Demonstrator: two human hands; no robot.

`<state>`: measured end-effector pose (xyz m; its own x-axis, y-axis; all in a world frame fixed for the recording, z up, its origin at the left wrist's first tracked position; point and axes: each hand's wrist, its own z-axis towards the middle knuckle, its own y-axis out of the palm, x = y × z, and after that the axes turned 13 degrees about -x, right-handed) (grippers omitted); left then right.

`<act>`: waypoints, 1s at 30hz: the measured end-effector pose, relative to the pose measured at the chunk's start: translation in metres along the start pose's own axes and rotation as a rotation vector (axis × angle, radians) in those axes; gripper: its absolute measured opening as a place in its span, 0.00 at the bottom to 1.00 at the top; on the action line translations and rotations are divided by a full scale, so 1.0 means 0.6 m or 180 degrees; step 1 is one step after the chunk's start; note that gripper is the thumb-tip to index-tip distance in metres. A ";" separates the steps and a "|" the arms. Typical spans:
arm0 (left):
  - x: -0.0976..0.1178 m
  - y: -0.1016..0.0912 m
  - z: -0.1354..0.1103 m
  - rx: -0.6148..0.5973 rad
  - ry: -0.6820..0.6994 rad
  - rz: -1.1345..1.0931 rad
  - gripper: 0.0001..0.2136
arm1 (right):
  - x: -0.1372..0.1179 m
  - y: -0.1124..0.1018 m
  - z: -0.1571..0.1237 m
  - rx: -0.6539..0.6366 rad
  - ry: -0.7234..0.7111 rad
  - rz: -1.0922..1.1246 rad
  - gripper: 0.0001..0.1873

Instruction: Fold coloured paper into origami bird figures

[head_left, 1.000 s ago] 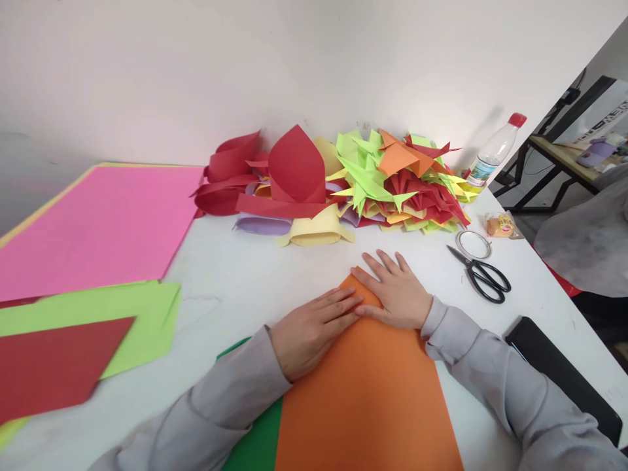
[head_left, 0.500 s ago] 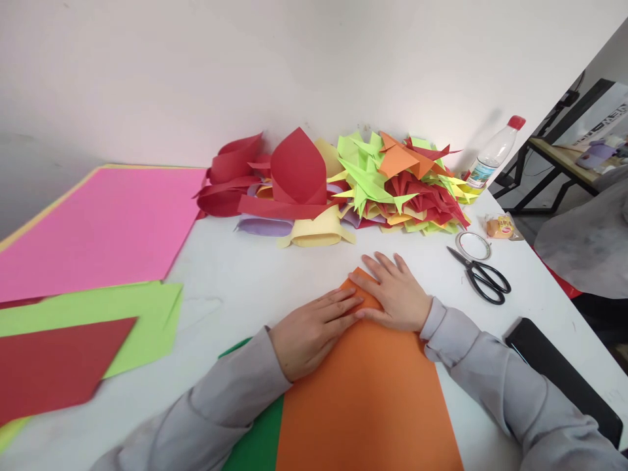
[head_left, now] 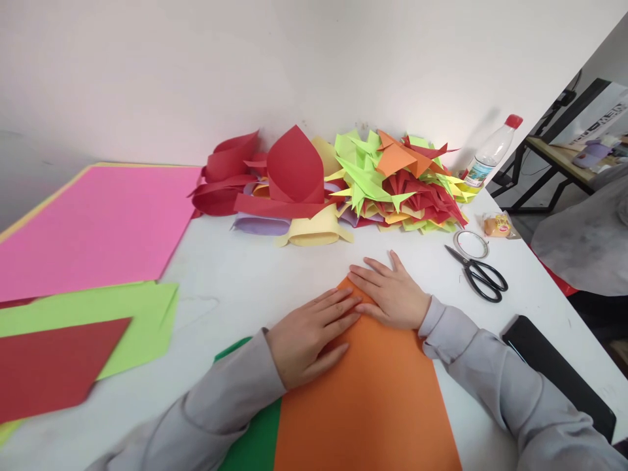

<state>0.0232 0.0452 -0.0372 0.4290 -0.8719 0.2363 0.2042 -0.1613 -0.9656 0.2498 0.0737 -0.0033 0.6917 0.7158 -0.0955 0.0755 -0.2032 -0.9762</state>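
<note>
An orange paper sheet (head_left: pixel 373 392) lies on the white table (head_left: pixel 235 275) in front of me, its far end folded to a point. My left hand (head_left: pixel 309 333) rests flat on the sheet's left side, fingers stretched out toward the tip. My right hand (head_left: pixel 392 294) lies flat over the folded tip, fingers spread. Neither hand holds anything; both press on the paper. A green sheet (head_left: pixel 255 445) shows under the orange one at its left edge.
A heap of folded paper shapes (head_left: pixel 343 183) lies by the wall. Pink (head_left: pixel 93 222), lime (head_left: pixel 118 314) and red (head_left: pixel 49 363) sheets lie left. Scissors (head_left: pixel 478 275), a tape roll (head_left: pixel 471 243), a wrapped snack (head_left: pixel 498 226), a bottle (head_left: pixel 490 154) and a black phone (head_left: pixel 559 376) sit right.
My right hand has slid slightly left over the tip and its fingers have spread; my left hand's fingers have spread a little.
</note>
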 end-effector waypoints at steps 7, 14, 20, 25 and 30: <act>0.036 0.002 -0.008 0.0161 -0.0595 0.0456 0.23 | 0.000 -0.001 0.000 -0.0051 0.0029 -0.0004 0.31; 0.041 0.027 -0.018 0.0230 -0.0700 0.0695 0.26 | 0.000 0.001 0.000 -0.0042 0.0034 -0.0005 0.32; 0.050 0.024 -0.018 0.0134 -0.0903 0.0728 0.26 | 0.000 0.002 -0.002 -0.0074 0.0047 -0.0038 0.32; 0.055 0.018 -0.017 0.0071 -0.0917 0.0704 0.27 | -0.002 0.006 -0.003 -0.0131 0.0071 0.0001 0.33; 0.055 0.017 -0.017 0.0048 -0.0917 0.0754 0.27 | -0.001 0.003 -0.002 -0.0145 0.0048 0.0003 0.33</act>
<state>0.0306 0.0103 -0.0402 0.6955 -0.7179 0.0297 0.0818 0.0380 -0.9959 0.2502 0.0719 -0.0048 0.7024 0.7057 -0.0930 0.1074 -0.2343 -0.9662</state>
